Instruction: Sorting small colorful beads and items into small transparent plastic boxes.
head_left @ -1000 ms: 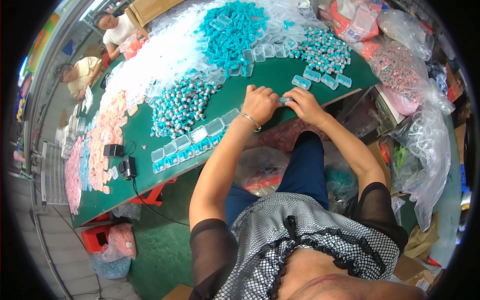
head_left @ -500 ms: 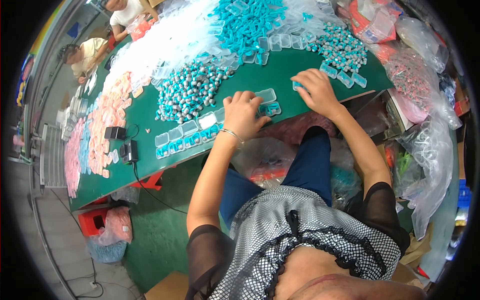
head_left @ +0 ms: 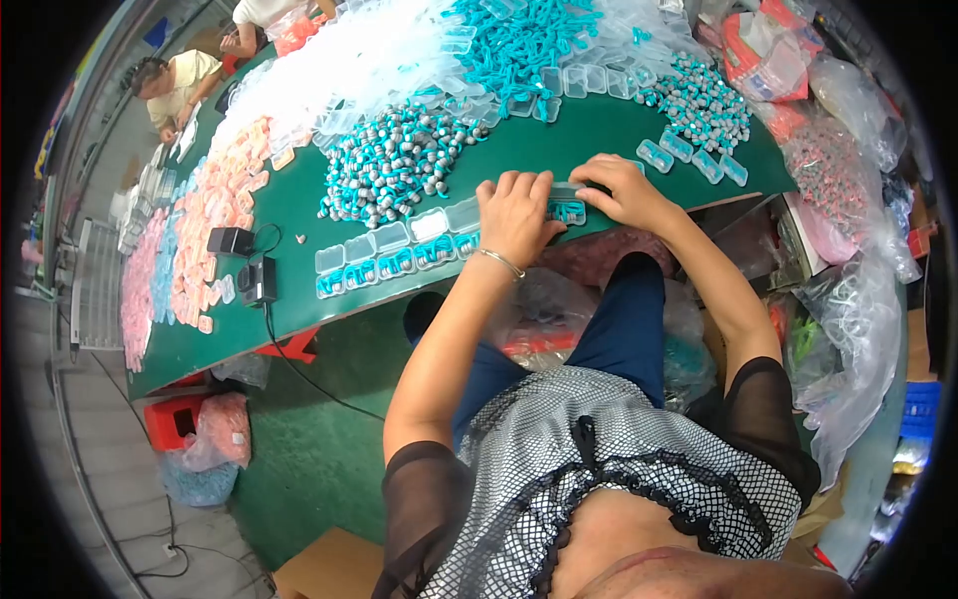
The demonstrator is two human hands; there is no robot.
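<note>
Left hand [head_left: 514,215]: bent fingers over the row, thumb near the front of the end box; I can't tell if it grips.
Right hand [head_left: 627,190]: finger and thumb close together at the right side of the end box; I can't tell if they pinch the lid or only touch it.
End box [head_left: 571,212]: little and see-through, with teal bits inside, on the table between the two hands.
Bracelet [head_left: 502,263]: shiny, on the left wrist.
Row of open boxes [head_left: 396,262]: going left from the left hand, filled with teal and grey bits, with clear lids [head_left: 389,237] laid back behind.
Filled boxes [head_left: 655,155]: four near the right hand, past its knuckles.
Table [head_left: 539,150]: green.
Piles of bits: grey and teal, one on the left [head_left: 399,160], one on the right [head_left: 699,105].
Teal heap [head_left: 524,50]: at the back, beside a big clear plastic heap [head_left: 299,85].
Peach cases [head_left: 225,195]: far left, near two black blocks [head_left: 256,283].
Other people [head_left: 185,85]: two, sitting past the table, top left.
Red bin [head_left: 172,421]: on the floor, next to stuffed bags [head_left: 220,429].
</note>
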